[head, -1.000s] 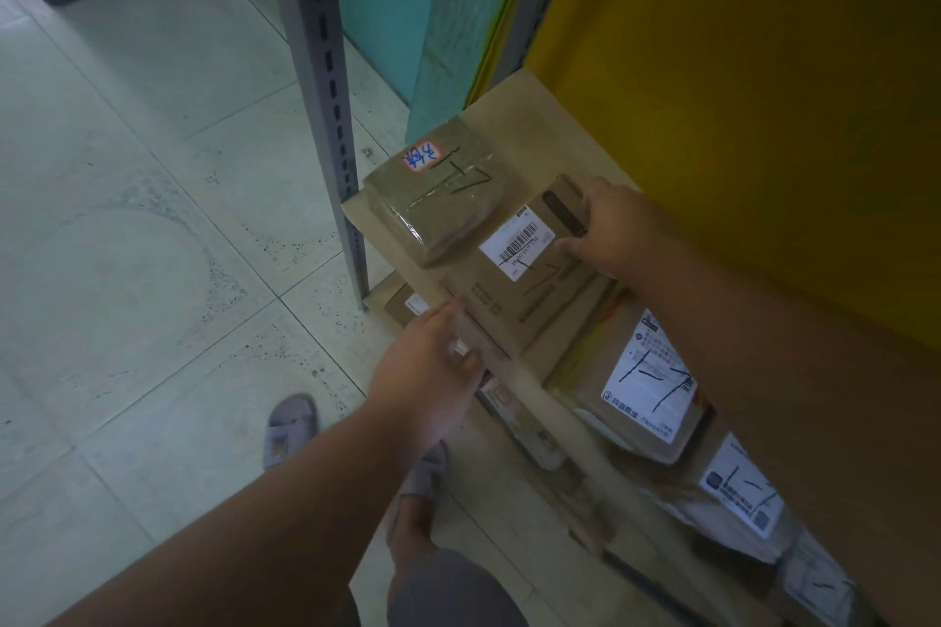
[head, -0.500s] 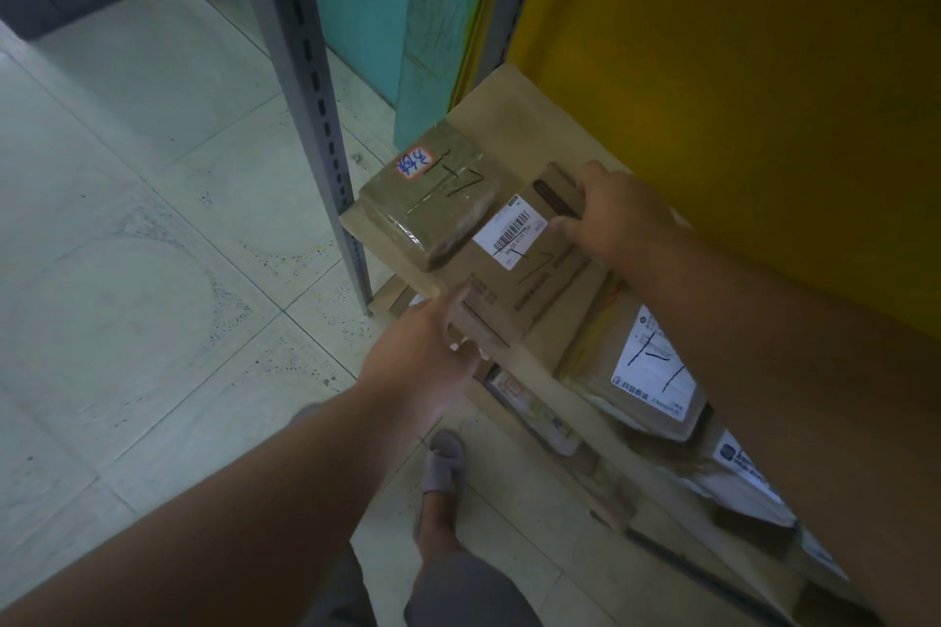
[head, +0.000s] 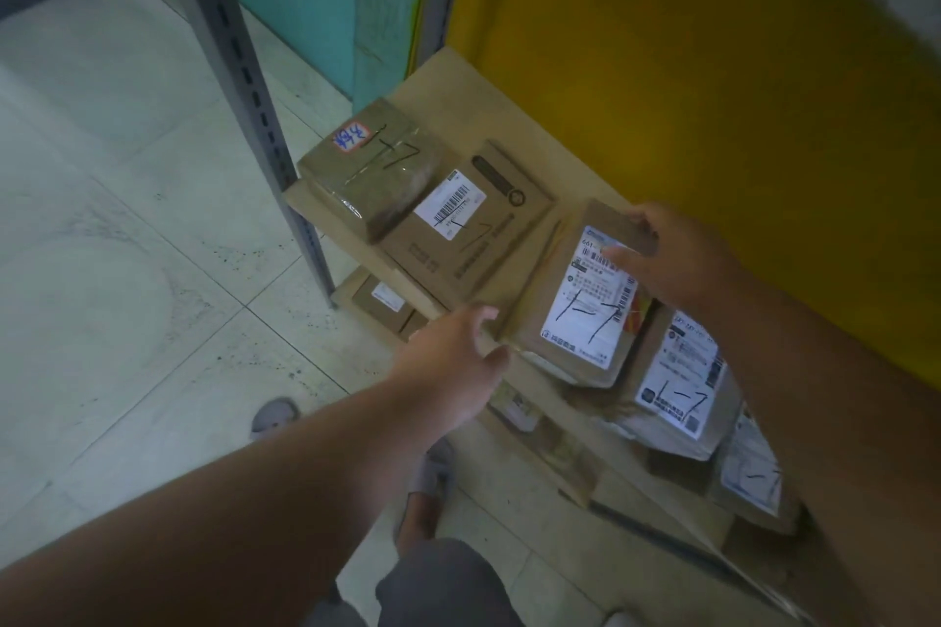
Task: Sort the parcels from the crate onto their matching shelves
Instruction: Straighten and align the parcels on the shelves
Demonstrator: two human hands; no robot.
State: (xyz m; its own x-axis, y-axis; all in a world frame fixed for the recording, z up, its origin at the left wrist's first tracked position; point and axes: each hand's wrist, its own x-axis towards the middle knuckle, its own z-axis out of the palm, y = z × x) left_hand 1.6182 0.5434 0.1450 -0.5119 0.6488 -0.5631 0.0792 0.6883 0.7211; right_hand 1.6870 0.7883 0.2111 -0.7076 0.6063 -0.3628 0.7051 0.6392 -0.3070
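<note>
Several brown parcels marked "1-7" lie in a row on a wooden shelf (head: pixel 458 82). At the left end sits a taped parcel (head: pixel 371 173), beside it a flat box with a barcode label (head: pixel 458 229). My right hand (head: pixel 667 260) grips the far end of a third parcel (head: pixel 575 306) with a big white label, thumb on the label. My left hand (head: pixel 453 362) holds that parcel's near corner at the shelf's front edge. Further right lies another labelled parcel (head: pixel 682 387), then one more half hidden behind my right arm.
A grey slotted shelf post (head: pixel 244 82) stands at the shelf's left front corner. A lower shelf holds more boxes (head: pixel 387 306). A yellow wall (head: pixel 687 92) backs the shelf, with teal panels to its left. Tiled floor (head: pixel 112 270) spreads left; my feet show below.
Both hands left the flat barcode box and moved right onto the white-labelled parcel beside it. That parcel now lies tilted against the flat box.
</note>
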